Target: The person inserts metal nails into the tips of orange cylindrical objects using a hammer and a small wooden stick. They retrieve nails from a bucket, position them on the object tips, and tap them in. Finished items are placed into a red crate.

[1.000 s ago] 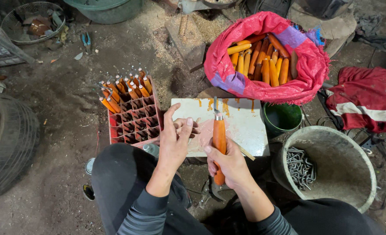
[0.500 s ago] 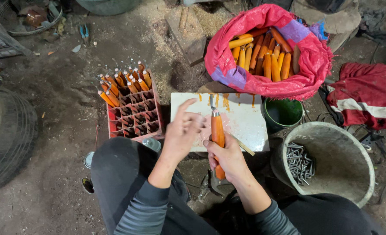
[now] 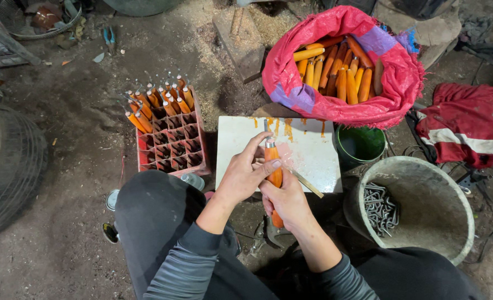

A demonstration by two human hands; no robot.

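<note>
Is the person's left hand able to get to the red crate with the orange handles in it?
Probably yes: the red crate sits just beside the left hand, nothing between them, though that hand now touches the orange handle.

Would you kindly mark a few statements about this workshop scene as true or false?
1. Both hands are on one orange wooden handle. True: the left hand and right hand grip it over the white board.
2. The red sack holds metal hooks. False: it holds orange handles; the metal hooks lie in the grey bucket.
3. The red divided crate is completely filled. False: only its far rows hold handles; the near cells are empty.
4. A green container sits between the board and the bucket. True.
</note>
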